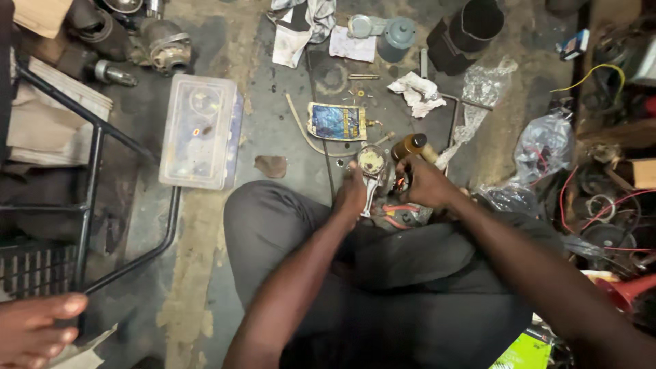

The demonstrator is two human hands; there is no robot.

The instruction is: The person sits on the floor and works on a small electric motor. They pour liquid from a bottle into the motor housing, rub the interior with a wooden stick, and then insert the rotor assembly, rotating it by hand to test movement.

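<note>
Far out to the left of my left hand (pixel 352 195) lies a clear plastic box (pixel 200 131) on the floor, lid shut, out of the way of my knees. My left hand is closed around the lower end of a metal part with a round head (pixel 372 164), steadying it in front of me between my legs; its long axis runs away from me, round head at the far end, shank toward my lap. Beyond the head lies a flat blue packet (pixel 337 121). My right hand (pixel 422 183), just beside, is curled tight on a tool with a brown handle (pixel 410 145), the handle pointing up and away. Red-handled pliers (pixel 396 213) rest under both hands, within easy grab.
</note>
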